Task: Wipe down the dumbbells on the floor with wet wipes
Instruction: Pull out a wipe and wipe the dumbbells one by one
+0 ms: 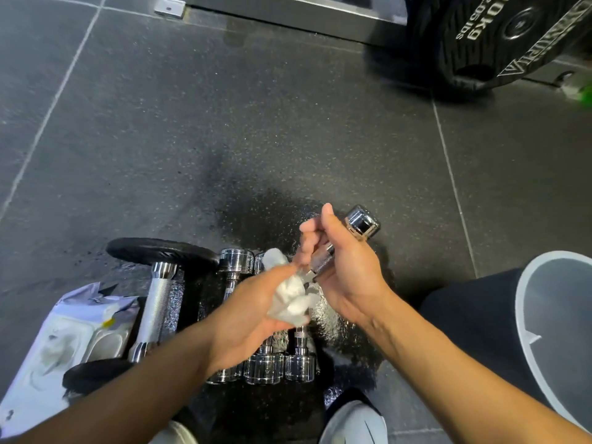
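Dumbbell (362, 224) held aloft in right hand (346, 274) grip, left hand (246, 312) clutching wipe (293, 299), over floor (256, 139).

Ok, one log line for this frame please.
right hand: grips chrome dumbbell by handle, tilted | left hand: holds wadded wet wipe at its near end | floor: other dumbbells, wipes pack

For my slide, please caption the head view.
Right hand holds a dumbbell; left hand holds a wet wipe against it.

The black weight plate (480, 59) by the wall reads "10KG" and "2.05lbs", upside down from here. Its white brand lettering is cut off.
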`<state>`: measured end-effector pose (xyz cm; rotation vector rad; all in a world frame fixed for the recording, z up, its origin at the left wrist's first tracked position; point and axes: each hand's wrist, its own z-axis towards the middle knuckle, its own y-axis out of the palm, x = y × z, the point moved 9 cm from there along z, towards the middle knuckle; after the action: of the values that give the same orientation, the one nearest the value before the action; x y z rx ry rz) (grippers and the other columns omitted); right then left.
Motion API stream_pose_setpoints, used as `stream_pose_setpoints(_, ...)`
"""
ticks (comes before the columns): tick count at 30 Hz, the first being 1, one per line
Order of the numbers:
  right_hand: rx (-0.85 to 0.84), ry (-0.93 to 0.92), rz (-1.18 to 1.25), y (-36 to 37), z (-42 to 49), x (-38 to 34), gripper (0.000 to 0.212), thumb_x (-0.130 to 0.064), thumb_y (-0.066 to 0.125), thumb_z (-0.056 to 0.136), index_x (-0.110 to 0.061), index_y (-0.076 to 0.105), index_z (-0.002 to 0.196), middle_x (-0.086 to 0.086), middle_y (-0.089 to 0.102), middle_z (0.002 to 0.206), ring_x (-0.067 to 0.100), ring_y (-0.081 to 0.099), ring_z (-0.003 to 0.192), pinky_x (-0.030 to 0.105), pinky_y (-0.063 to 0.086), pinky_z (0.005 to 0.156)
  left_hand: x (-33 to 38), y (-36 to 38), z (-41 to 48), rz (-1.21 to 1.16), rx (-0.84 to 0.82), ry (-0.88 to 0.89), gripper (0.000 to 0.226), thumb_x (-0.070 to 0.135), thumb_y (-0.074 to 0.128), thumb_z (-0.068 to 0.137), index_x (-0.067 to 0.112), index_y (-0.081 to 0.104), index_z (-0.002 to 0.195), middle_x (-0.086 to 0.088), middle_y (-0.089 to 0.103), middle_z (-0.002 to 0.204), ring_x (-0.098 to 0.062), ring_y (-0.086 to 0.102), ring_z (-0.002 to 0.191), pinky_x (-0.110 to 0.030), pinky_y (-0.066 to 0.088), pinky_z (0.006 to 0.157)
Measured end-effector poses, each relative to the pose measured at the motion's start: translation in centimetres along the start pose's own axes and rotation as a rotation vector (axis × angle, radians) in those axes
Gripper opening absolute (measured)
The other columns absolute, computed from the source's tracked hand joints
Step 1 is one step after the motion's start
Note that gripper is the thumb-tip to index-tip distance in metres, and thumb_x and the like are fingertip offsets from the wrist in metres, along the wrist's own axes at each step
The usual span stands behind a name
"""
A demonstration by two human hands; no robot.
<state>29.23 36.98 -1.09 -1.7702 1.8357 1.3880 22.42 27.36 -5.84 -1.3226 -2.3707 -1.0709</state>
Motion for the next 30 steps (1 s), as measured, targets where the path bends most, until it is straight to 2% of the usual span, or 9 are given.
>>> stream_pose_setpoints(2, -0.007, 0.05, 0.093, 0.4, -0.2, 0.1, 0.04, -0.041, 0.054, 0.102, -0.005, 0.069, 0.092, 0.01, 0.064, 0.071, 0.023, 0.062, 0.062, 0.036, 0.053, 0.069, 0.9, 0.0, 0.2, -0.156, -0.001, 0.033, 0.036, 0.026, 0.057, 0.097, -0.004, 0.058, 0.115, -0.026, 0.061, 0.106, -0.035, 0.063, 0.095, -0.054, 0.052, 0.099)
stream_pose_setpoints(4, -0.027, 0.074, 0.171, 0.7, -0.4, 0.2, 0.04, -0.041, 0.053, 0.103, -0.005, 0.068, 0.093, 0.01, 0.067, 0.073, 0.024, 0.067, 0.066, 0.036, 0.054, 0.072, 1.2, 0.6, 0.7, -0.313, -0.017, 0.0, 0.02, 0.026, 0.051, 0.098, 0.009, 0.054, 0.108, -0.016, 0.043, 0.096, -0.032, 0.052, 0.084, -0.045, 0.053, 0.08)
stream_pose_setpoints(8, -0.04, 0.039, 0.249, 1.0, -0.3, 0.1, 0.038, -0.039, 0.053, 0.103, -0.007, 0.067, 0.09, 0.006, 0.06, 0.069, 0.021, 0.06, 0.063, 0.034, 0.05, 0.072, 0.6, 0.1, 0.9, -0.353, 0.063, -0.037, 0.047, 0.039, 0.039, 0.108, 0.001, 0.059, 0.127, -0.02, 0.068, 0.119, -0.036, 0.068, 0.105, -0.051, 0.057, 0.091)
stream_pose_setpoints(12, -0.066, -0.06, 0.151, 1.3, -0.3, -0.4, 0.035, -0.036, 0.052, 0.103, -0.004, 0.064, 0.095, 0.011, 0.058, 0.073, 0.027, 0.061, 0.071, 0.037, 0.054, 0.078, 1.1, -0.5, 0.5, -0.348, 0.141, -0.003, 0.056, 0.045, 0.037, 0.108, 0.002, 0.058, 0.136, -0.027, 0.066, 0.13, -0.045, 0.059, 0.127, -0.061, 0.045, 0.109)
stream_pose_setpoints(16, -0.096, -0.103, 0.028, 2.0, -0.3, -0.3, 0.037, -0.037, 0.055, 0.102, -0.002, 0.063, 0.098, 0.013, 0.055, 0.07, 0.027, 0.053, 0.066, 0.039, 0.049, 0.073, 1.7, -1.2, 0.0, -0.346, 0.251, 0.07, 0.042, 0.035, 0.046, 0.108, 0.003, 0.063, 0.131, -0.018, 0.071, 0.125, -0.028, 0.07, 0.11, -0.045, 0.053, 0.099)
stream_pose_setpoints(20, -0.077, -0.024, 0.076, 2.5, 0.4, 0.0, 0.041, -0.042, 0.053, 0.103, -0.005, 0.061, 0.087, 0.007, 0.046, 0.061, 0.021, 0.044, 0.054, 0.035, 0.041, 0.065, 2.1, -1.8, -0.4, -0.21, 0.321, 0.118, 0.031, 0.029, 0.052, 0.106, 0.008, 0.072, 0.116, -0.011, 0.078, 0.106, -0.025, 0.071, 0.099, -0.048, 0.048, 0.106)
stream_pose_setpoints(23, -0.084, 0.069, 0.178, 2.7, 0.9, 0.1, 0.042, -0.044, 0.05, 0.105, -0.009, 0.06, 0.085, 0.003, 0.044, 0.059, 0.017, 0.042, 0.05, 0.034, 0.044, 0.07, 2.9, -1.2, -0.5, -0.297, 0.203, 0.125, 0.034, 0.03, 0.049, 0.106, 0.008, 0.072, 0.117, -0.01, 0.072, 0.114, -0.024, 0.068, 0.103, -0.045, 0.047, 0.106)
stream_pose_setpoints(27, -0.139, 0.107, 0.241, 3.1, 0.9, -0.1, 0.042, -0.045, 0.048, 0.105, -0.01, 0.058, 0.085, 0.0, 0.04, 0.055, 0.015, 0.037, 0.047, 0.033, 0.039, 0.067, 3.3, -0.3, -0.7, -0.46, 0.099, 0.067, 0.036, 0.033, 0.045, 0.106, 0.006, 0.069, 0.109, -0.008, 0.071, 0.095, -0.019, 0.071, 0.082, -0.035, 0.058, 0.076)
stream_pose_setpoints(30, -0.16, 0.12, 0.219, 3.4, 0.7, 0.2, 0.044, -0.047, 0.048, 0.105, -0.009, 0.059, 0.085, 0.0, 0.036, 0.055, 0.013, 0.037, 0.047, 0.031, 0.038, 0.069, 3.8, -0.4, -0.7, -0.368, 0.183, 0.099, 0.038, 0.034, 0.054, 0.104, 0.004, 0.07, 0.119, -0.013, 0.075, 0.1, -0.023, 0.074, 0.083, -0.036, 0.059, 0.077)
